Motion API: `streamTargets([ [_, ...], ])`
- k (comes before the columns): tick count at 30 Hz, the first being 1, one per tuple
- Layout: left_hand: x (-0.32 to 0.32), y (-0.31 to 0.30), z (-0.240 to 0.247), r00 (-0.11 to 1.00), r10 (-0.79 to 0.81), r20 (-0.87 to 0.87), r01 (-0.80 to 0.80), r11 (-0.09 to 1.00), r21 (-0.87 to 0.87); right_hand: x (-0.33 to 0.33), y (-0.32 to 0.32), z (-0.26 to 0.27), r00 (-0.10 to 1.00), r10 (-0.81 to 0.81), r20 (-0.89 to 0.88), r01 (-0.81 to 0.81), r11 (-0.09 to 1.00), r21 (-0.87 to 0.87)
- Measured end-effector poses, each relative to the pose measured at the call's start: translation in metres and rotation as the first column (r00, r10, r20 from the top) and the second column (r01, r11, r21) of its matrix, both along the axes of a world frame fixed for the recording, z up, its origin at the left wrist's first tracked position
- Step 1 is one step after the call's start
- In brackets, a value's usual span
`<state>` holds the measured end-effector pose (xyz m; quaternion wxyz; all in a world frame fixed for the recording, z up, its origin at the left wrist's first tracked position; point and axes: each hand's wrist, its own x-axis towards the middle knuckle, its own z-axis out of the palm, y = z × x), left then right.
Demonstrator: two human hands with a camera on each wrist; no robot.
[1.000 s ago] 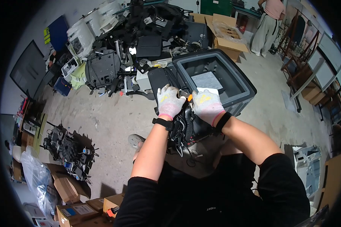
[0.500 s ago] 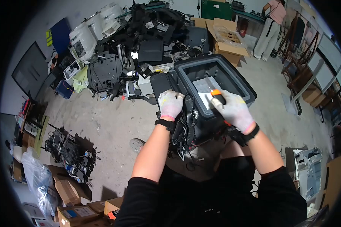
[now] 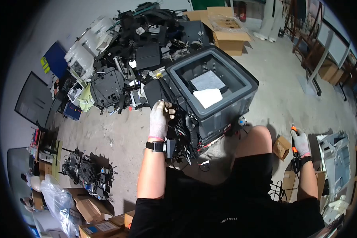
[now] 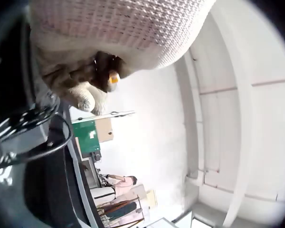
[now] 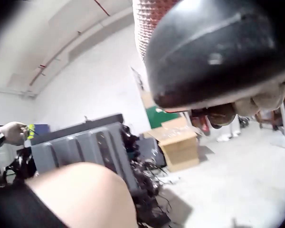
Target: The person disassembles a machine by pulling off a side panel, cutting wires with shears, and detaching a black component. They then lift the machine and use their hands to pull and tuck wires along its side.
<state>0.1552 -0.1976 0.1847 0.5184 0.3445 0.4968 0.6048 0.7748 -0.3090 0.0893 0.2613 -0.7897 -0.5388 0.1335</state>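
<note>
My left hand (image 3: 158, 121), in a pale knit glove, is raised beside the grey bin (image 3: 210, 115), over a bundle of black cables (image 3: 182, 135). Its curled fingers pinch a small white-and-orange piece (image 4: 114, 78), mostly hidden by the glove in the left wrist view. Far to the right and low, my gloved right hand (image 3: 301, 143) grips an orange-and-black hand tool (image 3: 294, 129) with a thin tip. The black rounded end of this tool (image 5: 213, 57) fills the top of the right wrist view. Inside the bin lie a grey flat block (image 3: 208, 82) and a white sheet-like piece (image 3: 208, 98).
A heap of black parts (image 3: 146, 35) rises behind the bin, with an open cardboard box (image 3: 230, 37) beside it. A wheeled machine (image 3: 87, 170) stands at left. A small cardboard box (image 3: 281, 147) and a pale plastic shell (image 3: 335, 158) are near my right hand. Another person (image 4: 116, 187) stands farther off.
My right hand has left the bin with the orange-and-black tool and moved far right and down. My left hand has lifted slightly from the cables. The head view has shifted.
</note>
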Motion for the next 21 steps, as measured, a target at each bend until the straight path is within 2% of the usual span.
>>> streamTargets([
  [1,0.000,0.001,-0.014,0.995,-0.005,-0.101,0.006,1.000,0.015,0.016,-0.010,-0.027,0.996,-0.025,-0.088,0.019,0.998,-0.067],
  [2,0.001,-0.002,-0.012,0.994,-0.006,-0.108,0.007,1.000,0.006,0.029,-0.015,-0.053,0.984,-0.049,-0.173,0.027,0.992,-0.126],
  [4,0.005,-0.008,0.003,0.890,-0.122,-0.440,0.054,0.985,-0.164,0.051,-0.028,-0.106,0.978,-0.137,-0.160,0.099,0.970,-0.224],
  [5,0.000,-0.006,-0.004,0.858,-0.105,-0.503,0.054,0.992,-0.115,0.040,-0.036,-0.103,0.966,-0.141,-0.218,0.094,0.972,-0.213],
  [8,-0.005,-0.005,-0.006,0.810,-0.128,-0.572,0.078,0.991,-0.110,0.078,-0.047,-0.185,0.970,-0.077,-0.232,0.038,0.985,-0.168],
  [9,-0.006,-0.005,-0.004,0.799,-0.145,-0.583,0.067,0.986,-0.153,0.086,-0.051,-0.212,0.977,-0.038,-0.209,0.037,0.999,-0.009],
  [10,-0.008,-0.005,-0.001,0.798,-0.138,-0.586,0.060,0.987,-0.151,0.074,-0.054,-0.198,0.989,-0.053,-0.136,0.043,0.996,-0.078],
  [12,-0.013,-0.007,0.003,0.779,-0.116,-0.616,0.027,0.988,-0.152,0.091,-0.055,-0.225,0.984,-0.105,-0.143,0.068,0.968,-0.242],
  [14,-0.027,-0.004,-0.002,0.778,-0.083,-0.622,-0.001,0.991,-0.134,0.100,-0.058,-0.241,0.988,-0.077,-0.131,0.042,0.967,-0.251],
  [16,-0.033,-0.003,0.002,0.852,-0.042,-0.522,-0.031,0.991,-0.131,0.107,-0.064,-0.270,0.997,-0.073,-0.036,0.069,0.992,-0.101],
  [18,-0.040,0.003,0.002,0.866,0.022,-0.499,-0.078,0.993,-0.092,0.093,-0.066,-0.251,0.995,-0.091,-0.037,0.082,0.975,-0.205],
  [20,-0.045,0.010,0.007,0.811,-0.057,-0.582,-0.082,0.974,-0.210,0.103,-0.069,-0.268,0.996,-0.077,-0.048,0.064,0.970,-0.236],
  [21,-0.047,0.015,0.009,0.751,-0.083,-0.655,-0.072,0.976,-0.207,0.106,-0.069,-0.273,0.997,-0.073,-0.021,0.064,0.955,-0.289],
])
